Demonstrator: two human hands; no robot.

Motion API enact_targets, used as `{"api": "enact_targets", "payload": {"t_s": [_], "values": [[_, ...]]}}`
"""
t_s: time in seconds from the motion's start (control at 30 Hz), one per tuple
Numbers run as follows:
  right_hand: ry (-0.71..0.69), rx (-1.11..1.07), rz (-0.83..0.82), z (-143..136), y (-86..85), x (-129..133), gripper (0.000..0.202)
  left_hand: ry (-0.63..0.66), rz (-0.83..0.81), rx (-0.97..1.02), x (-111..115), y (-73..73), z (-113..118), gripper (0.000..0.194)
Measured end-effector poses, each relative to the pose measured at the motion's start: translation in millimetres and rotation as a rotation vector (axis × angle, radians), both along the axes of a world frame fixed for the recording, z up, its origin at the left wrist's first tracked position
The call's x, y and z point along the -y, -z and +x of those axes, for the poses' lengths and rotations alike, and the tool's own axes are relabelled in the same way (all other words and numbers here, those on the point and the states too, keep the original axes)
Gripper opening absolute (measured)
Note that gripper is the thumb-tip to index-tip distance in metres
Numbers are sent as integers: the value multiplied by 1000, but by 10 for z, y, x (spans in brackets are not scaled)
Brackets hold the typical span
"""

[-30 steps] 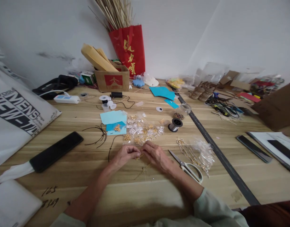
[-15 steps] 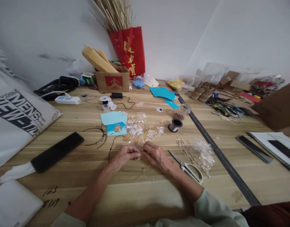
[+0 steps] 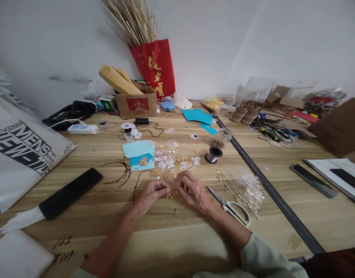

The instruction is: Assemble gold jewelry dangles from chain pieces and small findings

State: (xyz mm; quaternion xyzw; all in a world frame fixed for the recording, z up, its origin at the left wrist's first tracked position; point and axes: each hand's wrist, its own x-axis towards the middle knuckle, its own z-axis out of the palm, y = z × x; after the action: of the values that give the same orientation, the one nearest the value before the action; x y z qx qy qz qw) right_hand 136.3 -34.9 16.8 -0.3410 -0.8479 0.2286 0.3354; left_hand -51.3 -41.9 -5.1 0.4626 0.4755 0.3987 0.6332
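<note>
My left hand (image 3: 154, 194) is closed in a pinch, thumb against forefinger; whatever lies between the fingertips is too small to make out. Gold beads (image 3: 169, 196) show just below those fingertips, in the gap between both hands. My right hand (image 3: 192, 192) is a little apart from the left, its fingers bent and parted over the table. A thin gold chain (image 3: 173, 217) trails on the wood below the hands. Beyond the fingertips lie small clear bags of gold beads (image 3: 168, 175) and silver findings (image 3: 166, 161).
Scissors (image 3: 231, 208) lie right of my right forearm, beside gold chains (image 3: 234, 193) and crumpled plastic bags (image 3: 251, 193). A wire spool (image 3: 213, 155) stands farther back. Blue cards (image 3: 138, 148) and black cord (image 3: 119, 172) lie on the left, near a black phone (image 3: 71, 193).
My right hand has drawn away from the left and its fingers have parted. The left hand keeps its pinch. The whole view has shifted slightly.
</note>
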Motion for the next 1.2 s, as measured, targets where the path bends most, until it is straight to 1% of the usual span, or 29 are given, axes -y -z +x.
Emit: {"api": "enact_targets", "payload": {"t_s": [0.17, 0.37, 0.5, 0.6, 0.73, 0.93, 1.2], "values": [[-35, 22, -44, -40, 65, 18, 7, -41, 6, 8, -2, -8, -6, 21], [-51, -47, -115, -74, 102, 27, 12, -31, 20, -10, -5, -13, 2, 19], [-61, -102, -144, -76, 163, 0, 15, -37, 28, -19, -1, -2, 2, 18], [-43, -128, -173, -83, 205, -11, 13, -28, 33, -12, 8, 2, 2, 19], [-32, -148, -236, -92, 188, -5, 14, 0, 34, 4, 17, -12, 6, 21], [-9, -170, -329, -90, 121, 10, 14, -39, 39, -34, 14, -45, 8, 20], [-13, -170, -329, -92, 222, -11, 18, -22, 36, -31, 9, -11, 4, 19]]}}
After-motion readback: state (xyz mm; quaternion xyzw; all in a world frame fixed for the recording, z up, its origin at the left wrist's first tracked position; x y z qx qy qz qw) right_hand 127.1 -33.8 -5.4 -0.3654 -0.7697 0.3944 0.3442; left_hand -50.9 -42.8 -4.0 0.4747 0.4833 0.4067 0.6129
